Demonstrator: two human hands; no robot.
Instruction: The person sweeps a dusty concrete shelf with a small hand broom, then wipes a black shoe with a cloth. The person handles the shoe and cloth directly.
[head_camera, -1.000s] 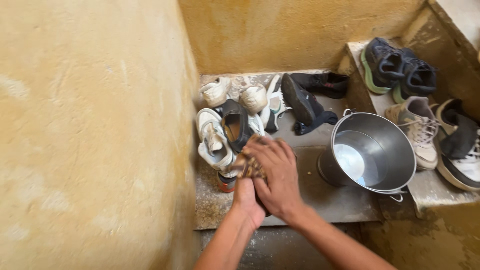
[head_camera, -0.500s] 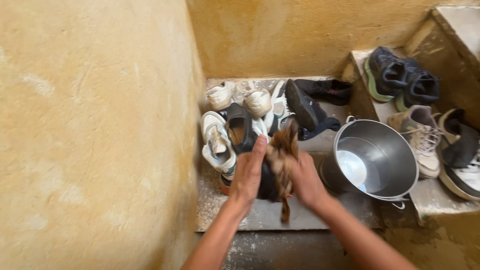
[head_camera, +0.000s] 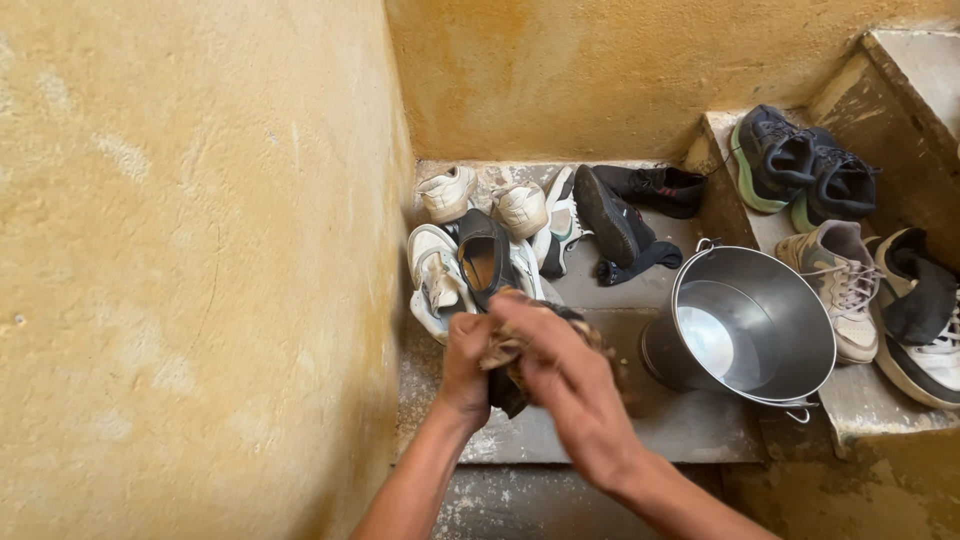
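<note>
Two bare forearms come in from bottom edge, no sleeves in view, no watch, no rings or bands seen on either wrist. Left hand is bare, no glove; knuckles & back of hand show. Right hand also bare, no glove, fingers long & slim, tendons visible across the back. Nails too blurred to tell.

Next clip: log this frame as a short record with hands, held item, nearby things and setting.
left hand: grips a brown cloth
right hand: over the cloth, also gripping it
under hands: a dark shoe, partly hidden
bucket: steel, right of hands, water inside
shoe pile: white and black, behind hands
setting: concrete step, yellow wall
</note>
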